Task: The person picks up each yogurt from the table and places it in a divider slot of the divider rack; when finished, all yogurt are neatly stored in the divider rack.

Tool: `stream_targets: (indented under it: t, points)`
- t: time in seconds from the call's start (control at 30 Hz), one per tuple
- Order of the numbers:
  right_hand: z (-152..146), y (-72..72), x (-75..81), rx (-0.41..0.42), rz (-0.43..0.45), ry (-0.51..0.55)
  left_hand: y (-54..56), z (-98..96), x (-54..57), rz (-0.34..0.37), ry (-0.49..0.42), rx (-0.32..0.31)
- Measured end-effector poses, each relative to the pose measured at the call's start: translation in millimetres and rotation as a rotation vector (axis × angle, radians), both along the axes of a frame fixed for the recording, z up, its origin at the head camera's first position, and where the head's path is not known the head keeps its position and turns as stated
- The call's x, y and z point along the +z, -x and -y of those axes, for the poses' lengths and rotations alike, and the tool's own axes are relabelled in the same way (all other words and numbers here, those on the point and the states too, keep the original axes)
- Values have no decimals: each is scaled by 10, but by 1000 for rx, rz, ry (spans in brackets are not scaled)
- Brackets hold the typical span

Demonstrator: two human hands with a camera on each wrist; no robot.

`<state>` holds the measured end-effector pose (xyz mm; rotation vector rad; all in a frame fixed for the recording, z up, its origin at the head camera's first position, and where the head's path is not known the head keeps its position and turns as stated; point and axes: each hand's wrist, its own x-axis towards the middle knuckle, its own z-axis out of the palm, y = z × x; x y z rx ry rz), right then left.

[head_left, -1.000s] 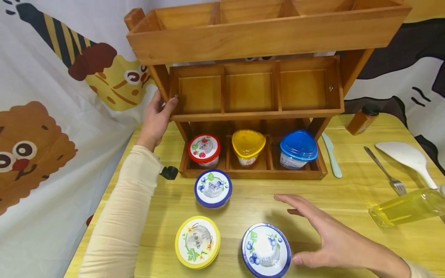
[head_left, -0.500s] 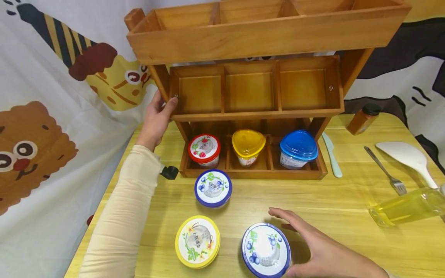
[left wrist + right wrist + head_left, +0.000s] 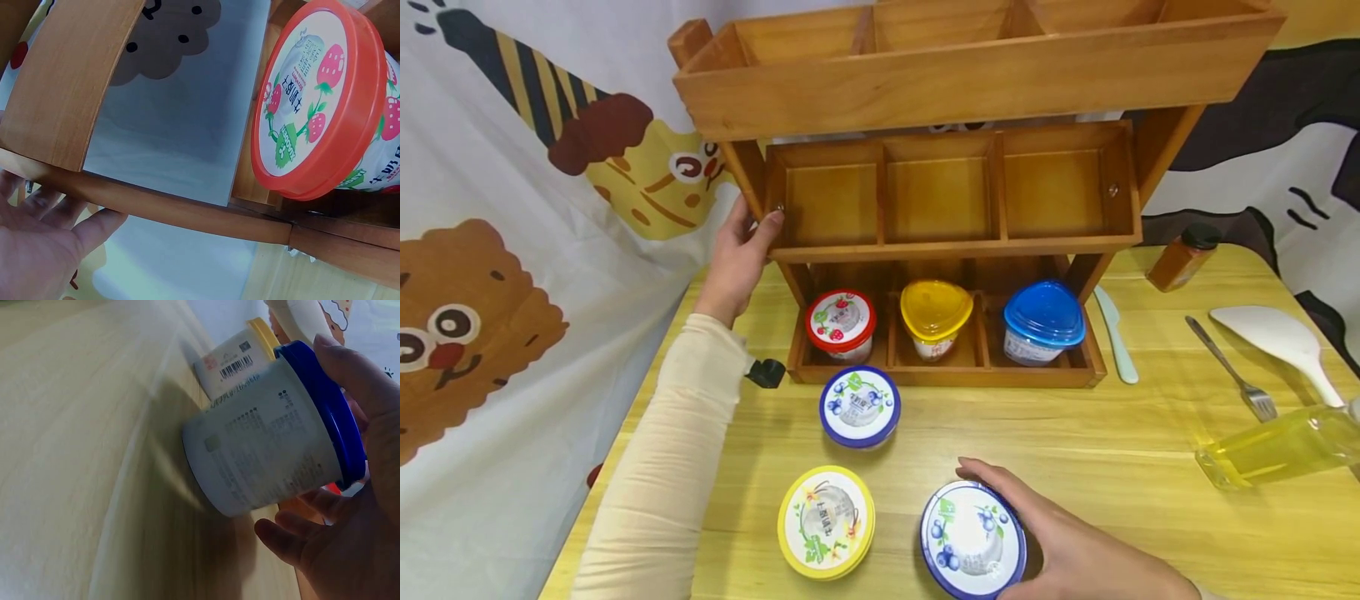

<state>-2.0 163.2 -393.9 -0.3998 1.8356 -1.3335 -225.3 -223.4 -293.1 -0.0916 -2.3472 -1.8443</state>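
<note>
My left hand (image 3: pixel 741 250) grips the left side of a wooden tiered rack (image 3: pixel 955 247), thumb in front and fingers behind the upright. Low on the right, my right hand (image 3: pixel 1060 550) curls around a blue-lidded blueberry tub (image 3: pixel 973 540) standing on the table. In the right wrist view its thumb (image 3: pixel 347 365) lies on the lid's rim, with the other fingers on the far side. Left of it is a yellow-lidded tub (image 3: pixel 826 522); farther back stands another blueberry tub (image 3: pixel 860 407). On the bottom tier sit a red-lidded strawberry tub (image 3: pixel 841 322), a yellow-lidded cup (image 3: pixel 936 312) and a blue-lidded cup (image 3: pixel 1045 317).
Right of the rack lie a pale green knife (image 3: pixel 1117 337), a fork (image 3: pixel 1232 371) and a white rice paddle (image 3: pixel 1277 333). An oil bottle (image 3: pixel 1273 446) lies at the right, and a black-capped jar (image 3: pixel 1182 258) is farther back. A printed cloth (image 3: pixel 497 192) hangs behind.
My right hand has moved left and toward me onto the front blueberry tub, its fingers drawing in around the lid. The left hand and the rack have stayed still.
</note>
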Motion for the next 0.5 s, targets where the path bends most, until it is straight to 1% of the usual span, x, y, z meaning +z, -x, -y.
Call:
stream_targets:
  t: [0.17,0.23,0.33,0.5]
  points:
    - [42,-13,-18,24,34,22,8,2,-7,1,-3,-2]
    - [48,-19,-26,29,22,14,9,3,-7,-2,-3,-1]
    - [48,-28,-39,27,28,12,9,2,-5,-6,-3,2]
    - [43,-35,-57,11,71,12,6,6,-11,-10,-10,0]
